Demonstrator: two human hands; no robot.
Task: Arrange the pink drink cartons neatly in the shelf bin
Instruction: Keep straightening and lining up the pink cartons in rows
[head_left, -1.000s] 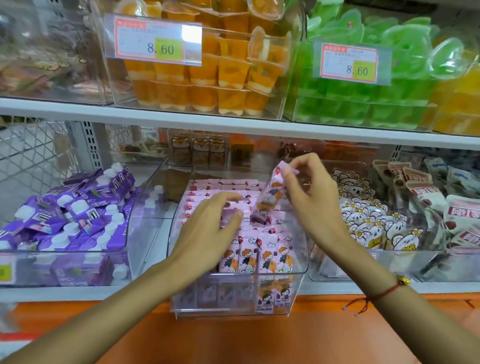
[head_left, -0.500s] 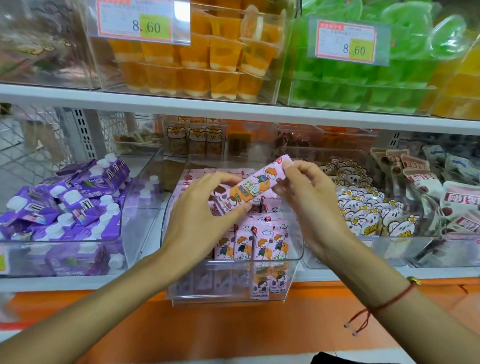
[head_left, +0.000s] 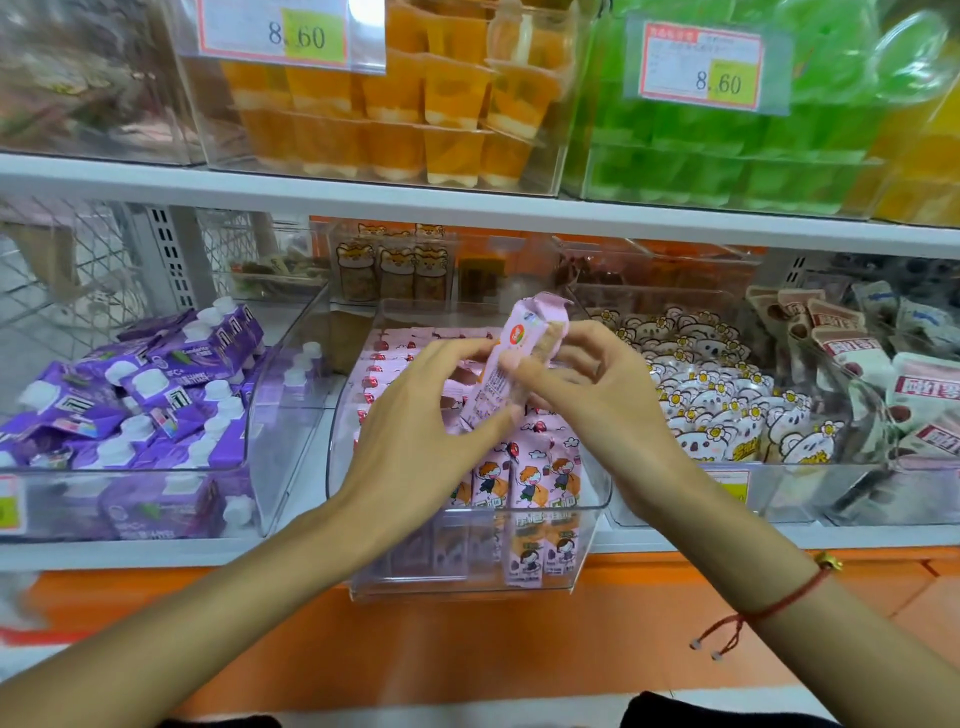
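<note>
While both hands work over the middle bin: one pink drink carton (head_left: 524, 358) is up out of the rows, held nearly upright and leaning a little
Left hand: the left hand (head_left: 431, 431) has its fingers curled round the lower part of that carton, thumb reaching across the printed side
Right hand: the right hand (head_left: 582, 384) pinches the carton's upper half from the other side, thumb and forefinger on it, the other fingers loosely bent
Where the carton is: above the clear shelf bin (head_left: 587, 540), over the middle of the stock, touching nothing but the two hands as far as can be seen
Rest of the stock: the other pink cartons (head_left: 524, 483) stand in close upright rows at the front of the bin, and more lie in flatter rows toward the back, partly hidden by the hands
Neighbours: purple cartons (head_left: 156, 395) fill the bin to the left, bear-print packets (head_left: 727, 410) the bin to the right
Step in hand: by my reading, turning the lifted carton to match its fellows before it goes back in
Next move calls for: finding a gap in a row, printed face forward like the front ones, then lowering it straight down without knocking the neighbours askew
Risk: the rows look tightly packed, so a carton pushed in at a tilt may tip those beside it
</note>
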